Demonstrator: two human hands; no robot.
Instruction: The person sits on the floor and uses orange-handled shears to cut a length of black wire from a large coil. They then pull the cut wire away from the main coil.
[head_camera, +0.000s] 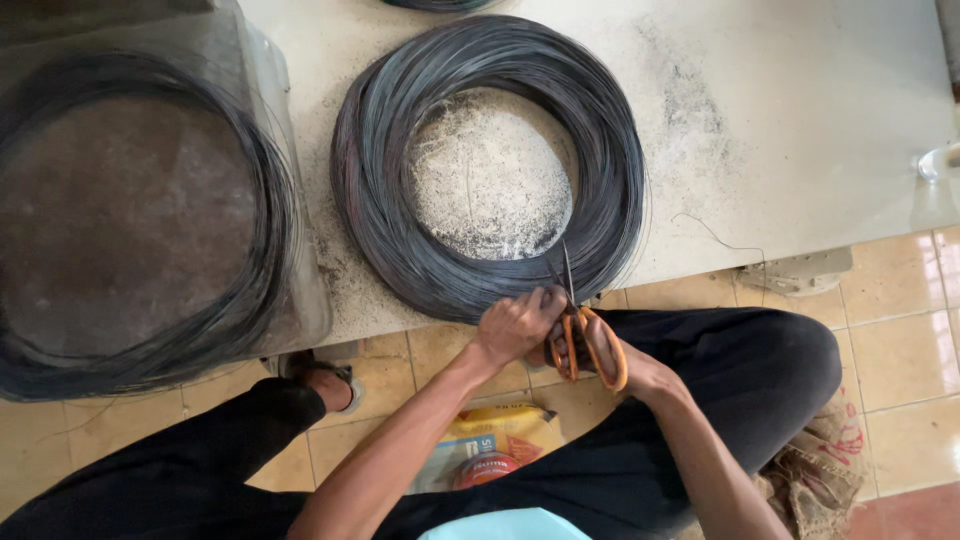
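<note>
Plastic bag (275, 120) holds wire coil (250, 300); hands grip scissors (590, 345).

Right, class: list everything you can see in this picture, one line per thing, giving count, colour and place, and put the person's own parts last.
Wire coil: one, dark grey, flat on the table, centre.
Bagged wire coil: one, dark, inside clear plastic, left.
Third coil: one, dark, only an edge at the top.
Table: one, pale, dusty.
Scissors: one pair, orange handles, blades at the coil's near edge.
Packet: one, yellow and red, on the tiled floor.
Sack: one, brown, floor at right.
Left hand: touching the coil's near edge.
Right hand: holding the scissors.
Legs: black trousers.
</note>
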